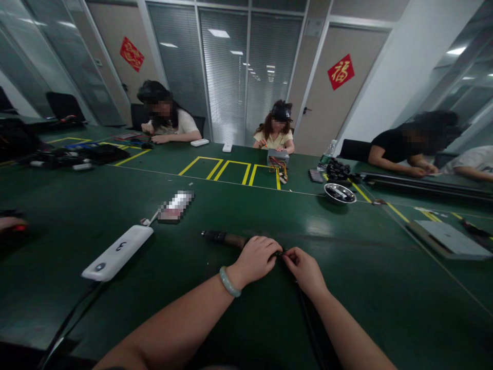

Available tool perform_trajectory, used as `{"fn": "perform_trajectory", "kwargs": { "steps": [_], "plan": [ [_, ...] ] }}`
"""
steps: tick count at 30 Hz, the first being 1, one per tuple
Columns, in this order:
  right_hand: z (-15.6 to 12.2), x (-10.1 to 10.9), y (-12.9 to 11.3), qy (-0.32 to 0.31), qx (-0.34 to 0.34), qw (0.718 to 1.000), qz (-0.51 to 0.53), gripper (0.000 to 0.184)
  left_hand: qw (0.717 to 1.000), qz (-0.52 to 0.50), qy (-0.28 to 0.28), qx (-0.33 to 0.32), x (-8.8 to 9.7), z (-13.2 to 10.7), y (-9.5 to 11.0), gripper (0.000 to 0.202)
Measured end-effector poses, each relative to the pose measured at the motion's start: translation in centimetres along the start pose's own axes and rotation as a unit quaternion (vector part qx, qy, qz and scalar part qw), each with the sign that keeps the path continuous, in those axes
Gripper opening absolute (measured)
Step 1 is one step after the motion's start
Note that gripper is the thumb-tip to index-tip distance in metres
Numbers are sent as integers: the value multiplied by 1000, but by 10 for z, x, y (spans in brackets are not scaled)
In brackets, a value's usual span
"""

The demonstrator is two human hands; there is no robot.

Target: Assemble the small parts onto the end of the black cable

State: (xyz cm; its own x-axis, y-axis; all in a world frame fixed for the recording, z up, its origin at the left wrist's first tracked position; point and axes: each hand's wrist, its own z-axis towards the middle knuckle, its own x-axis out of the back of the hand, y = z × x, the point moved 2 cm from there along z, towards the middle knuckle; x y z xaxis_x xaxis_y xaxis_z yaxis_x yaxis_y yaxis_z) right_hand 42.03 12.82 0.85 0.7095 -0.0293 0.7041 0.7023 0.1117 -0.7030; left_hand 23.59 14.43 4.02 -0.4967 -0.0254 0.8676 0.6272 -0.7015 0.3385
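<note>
A dark stick-shaped tool (229,239) with a black front part and a small metal tip lies on the green table, its tip pointing left. My left hand (258,259), with a pale bangle on the wrist, is closed over the rear part of this tool and hides much of it. Close by, my right hand (302,267) pinches at the end of a black cable (306,313), which runs down toward the table's near edge. A small dark piece shows between the fingertips of both hands; its details are too small to tell.
A white power bank (118,253) with a cable and a phone (175,206) lie to the left. Farther right stand a shiny metal bowl (339,193) and a laptop-like silver slab (450,238). Across the table, a person handles a grey box (278,156) with coloured wires; others sit nearby.
</note>
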Motion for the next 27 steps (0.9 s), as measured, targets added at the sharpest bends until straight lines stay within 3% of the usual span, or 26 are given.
{"fn": "perform_trajectory", "kwargs": {
  "steps": [16, 27],
  "plan": [
    [-1, 1, 1, 0, -5, 1000, -6, 18, 1000, -2, 14, 14, -2, -1, 1, 22],
    [-1, 1, 2, 4, -3, 1000, -16, 18, 999, 21, 23, 24, -5, -1, -1, 12]
  ]
}}
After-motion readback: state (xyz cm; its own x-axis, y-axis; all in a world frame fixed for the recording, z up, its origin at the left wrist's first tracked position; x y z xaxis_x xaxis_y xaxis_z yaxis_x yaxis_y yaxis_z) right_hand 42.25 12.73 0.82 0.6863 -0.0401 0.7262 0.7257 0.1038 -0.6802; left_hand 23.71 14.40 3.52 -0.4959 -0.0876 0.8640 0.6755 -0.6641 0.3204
